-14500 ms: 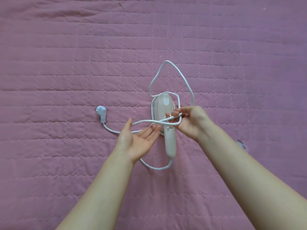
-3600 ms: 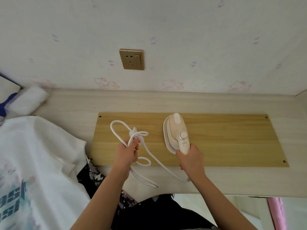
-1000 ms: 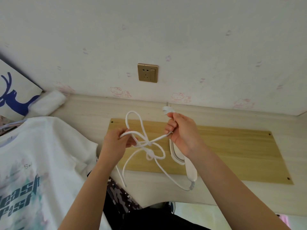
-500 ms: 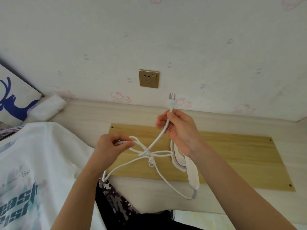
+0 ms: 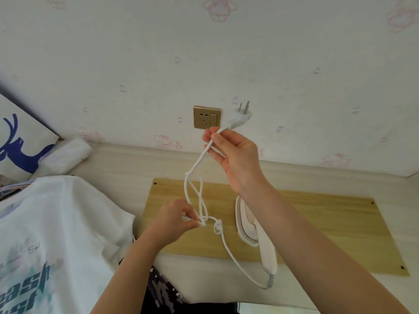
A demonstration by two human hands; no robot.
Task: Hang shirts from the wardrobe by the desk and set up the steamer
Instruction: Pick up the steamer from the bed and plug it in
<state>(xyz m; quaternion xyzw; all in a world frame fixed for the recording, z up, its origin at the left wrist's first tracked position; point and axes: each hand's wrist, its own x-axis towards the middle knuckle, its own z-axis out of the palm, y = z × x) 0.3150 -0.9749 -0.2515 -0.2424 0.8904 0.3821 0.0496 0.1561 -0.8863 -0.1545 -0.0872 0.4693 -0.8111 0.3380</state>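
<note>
A pale pink and white hand steamer (image 5: pixel 254 236) lies on the yellow wooden board (image 5: pixel 317 225) of the desk, partly hidden behind my right forearm. Its white cord (image 5: pixel 229 250) runs up from the handle, tangled in loops and a knot. My right hand (image 5: pixel 233 157) pinches the cord just below the plug (image 5: pixel 240 116), held up beside the gold wall socket (image 5: pixel 207 117). My left hand (image 5: pixel 174 218) pinches the tangled loops lower down. A white printed shirt (image 5: pixel 45 234) hangs at the left.
A dark patterned garment (image 5: pixel 163 293) hangs below the white shirt at the desk's front edge. A white roll-like bundle (image 5: pixel 65 155) and a board with a blue deer print (image 5: pixel 20 141) stand at the back left against the wall.
My right hand has lifted the plug higher, level with the socket, drawing the cord out longer. My left hand has stayed low on the loops, which have pulled tighter.
</note>
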